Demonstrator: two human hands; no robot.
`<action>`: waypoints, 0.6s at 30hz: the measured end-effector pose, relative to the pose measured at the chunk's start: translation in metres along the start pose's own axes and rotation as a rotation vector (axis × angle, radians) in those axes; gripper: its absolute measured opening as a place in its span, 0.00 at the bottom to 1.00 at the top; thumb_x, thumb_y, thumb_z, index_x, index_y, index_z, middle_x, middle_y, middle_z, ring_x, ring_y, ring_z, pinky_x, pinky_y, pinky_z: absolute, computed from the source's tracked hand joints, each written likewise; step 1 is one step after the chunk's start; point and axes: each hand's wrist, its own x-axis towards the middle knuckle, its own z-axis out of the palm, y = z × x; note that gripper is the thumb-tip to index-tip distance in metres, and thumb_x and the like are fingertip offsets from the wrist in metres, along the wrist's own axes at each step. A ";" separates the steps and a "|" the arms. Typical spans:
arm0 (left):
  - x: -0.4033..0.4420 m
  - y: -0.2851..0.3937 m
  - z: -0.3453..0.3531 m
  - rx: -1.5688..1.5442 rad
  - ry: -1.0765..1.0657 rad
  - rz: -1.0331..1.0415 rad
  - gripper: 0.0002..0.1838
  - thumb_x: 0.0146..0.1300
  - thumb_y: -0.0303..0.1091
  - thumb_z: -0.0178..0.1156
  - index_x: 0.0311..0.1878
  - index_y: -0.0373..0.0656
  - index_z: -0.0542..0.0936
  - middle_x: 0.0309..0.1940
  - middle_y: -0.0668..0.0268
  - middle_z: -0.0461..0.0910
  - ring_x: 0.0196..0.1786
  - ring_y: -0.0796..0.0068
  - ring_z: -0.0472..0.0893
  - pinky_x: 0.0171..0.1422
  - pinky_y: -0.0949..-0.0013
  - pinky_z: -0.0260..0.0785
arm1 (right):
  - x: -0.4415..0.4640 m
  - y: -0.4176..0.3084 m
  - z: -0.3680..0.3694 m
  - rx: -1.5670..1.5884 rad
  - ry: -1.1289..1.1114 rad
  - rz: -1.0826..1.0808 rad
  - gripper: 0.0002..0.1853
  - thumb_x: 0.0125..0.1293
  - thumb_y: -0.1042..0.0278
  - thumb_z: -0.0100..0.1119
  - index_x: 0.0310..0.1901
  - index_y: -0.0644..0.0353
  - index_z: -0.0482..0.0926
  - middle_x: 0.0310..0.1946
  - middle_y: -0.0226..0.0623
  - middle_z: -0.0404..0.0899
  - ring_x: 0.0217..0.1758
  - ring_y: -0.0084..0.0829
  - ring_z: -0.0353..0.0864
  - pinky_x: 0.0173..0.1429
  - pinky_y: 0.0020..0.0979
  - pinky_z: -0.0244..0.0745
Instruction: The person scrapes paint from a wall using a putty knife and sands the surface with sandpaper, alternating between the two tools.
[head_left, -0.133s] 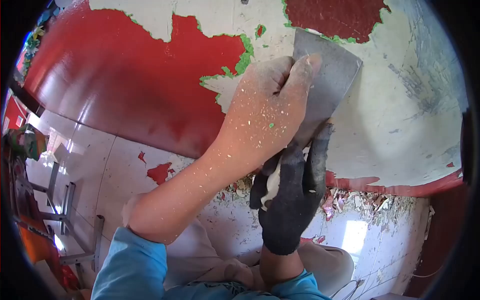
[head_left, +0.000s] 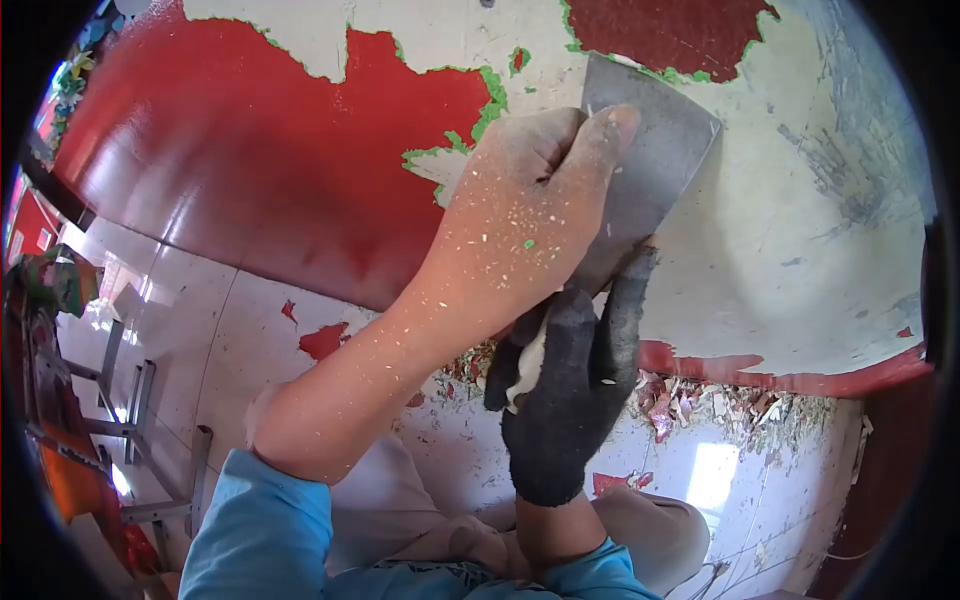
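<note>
A wide metal scraper [head_left: 655,140] lies tilted against the curved surface, its broad edge at the lower border of a dark red paint patch [head_left: 670,35]. My bare left hand [head_left: 530,200] is closed on the blade's left side, thumb flat on the metal, with pale flakes and a green chip on its back. Below it, my right hand [head_left: 570,400], in a black glove, is wrapped around the scraper's lower end, one finger stretched along the blade. The handle is mostly hidden by the glove.
Glossy red paint [head_left: 280,150] with ragged green edges covers the left of the surface; pale base shows elsewhere. Paint scraps [head_left: 720,410] litter the tiled floor along the bottom edge. A metal frame [head_left: 135,420] stands at left. My bent legs are beneath my arms.
Both hands and the scraper have shifted slightly left against the surface. The grip looks the same.
</note>
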 end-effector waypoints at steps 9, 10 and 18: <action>-0.010 -0.018 0.014 -0.120 0.103 0.061 0.24 0.69 0.44 0.51 0.25 0.31 0.70 0.15 0.71 0.63 0.23 0.83 0.61 0.26 0.70 0.56 | -0.007 0.003 -0.006 -0.046 0.028 0.050 0.33 0.66 0.80 0.45 0.71 0.66 0.46 0.26 0.32 0.74 0.19 0.14 0.67 0.22 0.18 0.64; -0.009 -0.018 0.014 -0.151 0.094 0.062 0.24 0.69 0.44 0.50 0.24 0.32 0.70 0.15 0.72 0.63 0.23 0.83 0.61 0.26 0.70 0.56 | -0.006 0.000 -0.006 -0.046 0.024 0.049 0.33 0.66 0.80 0.45 0.71 0.66 0.46 0.26 0.32 0.74 0.19 0.14 0.67 0.22 0.18 0.64; 0.000 -0.004 0.000 -0.072 0.029 -0.012 0.24 0.68 0.50 0.53 0.39 0.32 0.78 0.29 0.73 0.74 0.35 0.87 0.67 0.42 0.79 0.63 | 0.000 0.000 -0.002 -0.079 -0.007 0.004 0.31 0.70 0.75 0.40 0.73 0.56 0.45 0.24 0.35 0.74 0.14 0.17 0.66 0.14 0.19 0.62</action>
